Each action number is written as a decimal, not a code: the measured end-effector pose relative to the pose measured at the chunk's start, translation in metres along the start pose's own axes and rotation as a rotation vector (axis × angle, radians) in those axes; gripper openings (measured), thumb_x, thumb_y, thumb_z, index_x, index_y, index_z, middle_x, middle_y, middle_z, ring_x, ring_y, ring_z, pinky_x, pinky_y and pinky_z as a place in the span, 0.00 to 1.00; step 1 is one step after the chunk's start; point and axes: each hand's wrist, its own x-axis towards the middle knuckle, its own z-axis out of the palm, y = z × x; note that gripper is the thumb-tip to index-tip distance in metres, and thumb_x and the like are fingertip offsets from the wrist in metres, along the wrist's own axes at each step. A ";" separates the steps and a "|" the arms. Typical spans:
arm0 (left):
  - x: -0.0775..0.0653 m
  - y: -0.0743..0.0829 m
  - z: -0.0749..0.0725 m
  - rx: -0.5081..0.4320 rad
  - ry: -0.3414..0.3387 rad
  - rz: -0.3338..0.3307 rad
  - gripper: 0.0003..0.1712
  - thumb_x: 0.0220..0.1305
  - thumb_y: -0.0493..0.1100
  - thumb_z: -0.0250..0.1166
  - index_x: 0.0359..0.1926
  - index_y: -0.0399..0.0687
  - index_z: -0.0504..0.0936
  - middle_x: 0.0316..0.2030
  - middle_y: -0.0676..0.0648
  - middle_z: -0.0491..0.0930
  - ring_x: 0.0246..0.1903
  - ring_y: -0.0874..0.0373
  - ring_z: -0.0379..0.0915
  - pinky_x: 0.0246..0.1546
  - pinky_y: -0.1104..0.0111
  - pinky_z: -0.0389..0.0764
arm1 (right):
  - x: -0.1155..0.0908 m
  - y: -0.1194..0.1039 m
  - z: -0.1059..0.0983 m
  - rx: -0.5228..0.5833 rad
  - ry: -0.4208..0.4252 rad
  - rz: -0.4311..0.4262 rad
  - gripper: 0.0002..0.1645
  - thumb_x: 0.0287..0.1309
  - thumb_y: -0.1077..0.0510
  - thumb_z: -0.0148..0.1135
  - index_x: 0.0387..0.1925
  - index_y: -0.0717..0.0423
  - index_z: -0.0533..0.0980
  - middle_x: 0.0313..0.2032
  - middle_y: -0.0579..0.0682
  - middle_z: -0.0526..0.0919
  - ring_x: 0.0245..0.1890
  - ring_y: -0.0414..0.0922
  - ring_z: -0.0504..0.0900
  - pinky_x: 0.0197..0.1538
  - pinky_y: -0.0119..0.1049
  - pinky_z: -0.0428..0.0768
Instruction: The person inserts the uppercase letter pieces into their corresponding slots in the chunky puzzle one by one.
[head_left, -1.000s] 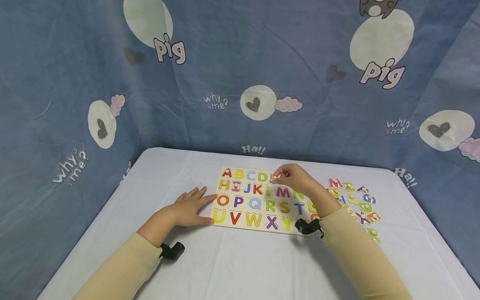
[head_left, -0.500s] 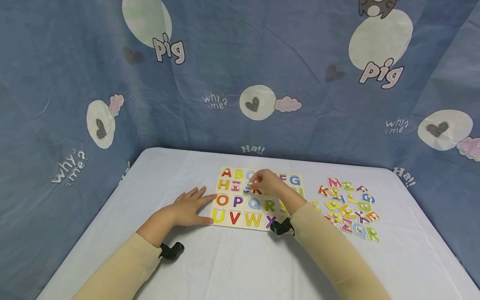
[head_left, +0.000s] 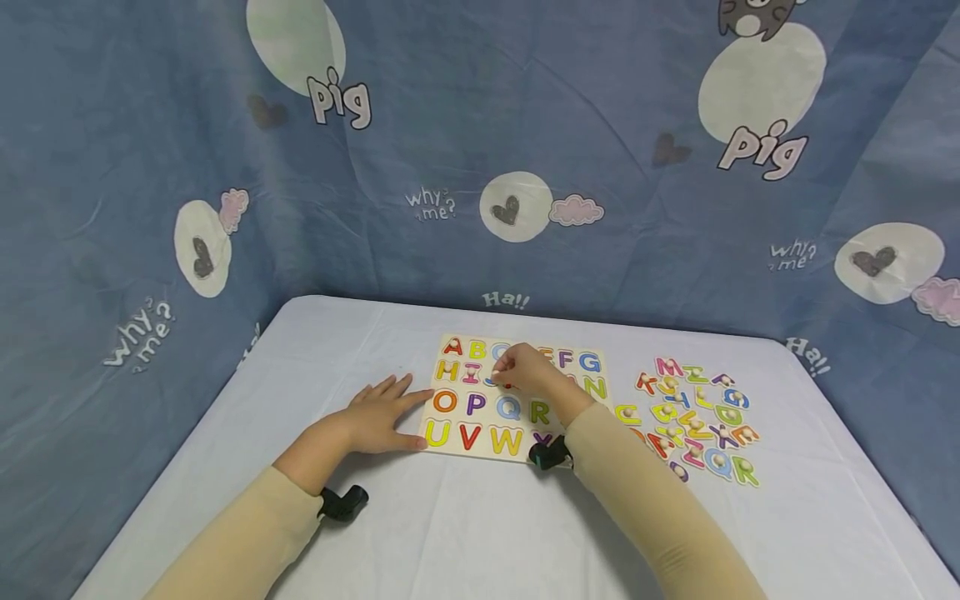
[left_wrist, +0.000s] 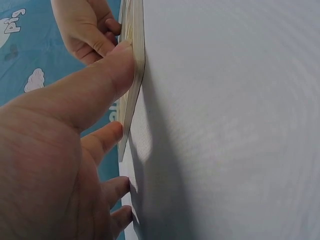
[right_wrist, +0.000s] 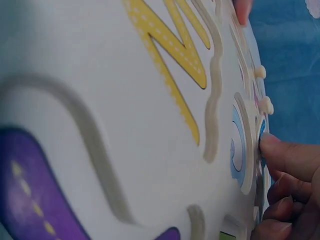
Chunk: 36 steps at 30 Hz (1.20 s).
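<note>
Head | one alphabet board [head_left: 491, 422] | left hand [head_left: 377, 421]: fingers spread at board edge | right hand [head_left: 528, 371]: fingers pinching one blue piece [right_wrist: 262, 126]

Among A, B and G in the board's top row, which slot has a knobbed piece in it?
The red A, at the row's left end: a pale knob shows on it, while the printed yellow B and blue G show none.

A blue fabric backdrop [head_left: 420, 100] hung in faint folds behind and on both sides, printed with pale ovals [head_left: 765, 75], grey hearts [head_left: 507, 209], pink clouds [head_left: 577, 210] and lettering [head_left: 339, 98]. Soft light fell across a white tablecloth [head_left: 480, 533] with rounded far corners.
</note>
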 end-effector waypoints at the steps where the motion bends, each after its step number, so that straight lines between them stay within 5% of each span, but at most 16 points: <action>1: 0.000 0.000 0.000 0.000 0.000 -0.002 0.51 0.57 0.69 0.67 0.77 0.58 0.61 0.77 0.36 0.48 0.76 0.35 0.38 0.71 0.36 0.43 | 0.000 0.000 0.000 -0.003 -0.002 0.001 0.07 0.63 0.56 0.69 0.33 0.55 0.81 0.28 0.49 0.80 0.28 0.42 0.74 0.31 0.31 0.72; 16: -0.001 0.000 0.001 -0.002 0.003 -0.015 0.51 0.56 0.69 0.68 0.77 0.59 0.61 0.78 0.37 0.48 0.76 0.35 0.38 0.72 0.37 0.42 | -0.001 -0.003 -0.001 -0.013 -0.020 -0.011 0.06 0.63 0.58 0.69 0.33 0.55 0.81 0.28 0.48 0.80 0.29 0.42 0.75 0.32 0.31 0.74; 24: -0.001 0.000 0.002 -0.003 0.001 -0.020 0.51 0.56 0.69 0.67 0.77 0.60 0.61 0.78 0.37 0.48 0.76 0.36 0.37 0.72 0.37 0.42 | -0.003 -0.016 -0.006 -0.180 -0.034 -0.041 0.07 0.61 0.57 0.70 0.30 0.54 0.80 0.26 0.47 0.80 0.27 0.41 0.74 0.33 0.32 0.73; 32: -0.002 0.001 0.000 -0.002 0.000 -0.026 0.51 0.57 0.69 0.67 0.77 0.60 0.61 0.78 0.37 0.47 0.76 0.36 0.37 0.72 0.38 0.41 | -0.002 -0.004 -0.009 -0.028 -0.033 -0.012 0.08 0.59 0.56 0.72 0.38 0.53 0.81 0.31 0.50 0.77 0.28 0.43 0.74 0.30 0.32 0.72; 36: -0.002 0.002 0.000 -0.005 0.001 -0.016 0.51 0.56 0.69 0.67 0.77 0.59 0.61 0.78 0.37 0.48 0.76 0.36 0.37 0.72 0.37 0.42 | -0.011 0.000 -0.024 -0.042 -0.013 -0.029 0.11 0.60 0.53 0.71 0.44 0.50 0.82 0.34 0.51 0.75 0.30 0.45 0.73 0.29 0.35 0.71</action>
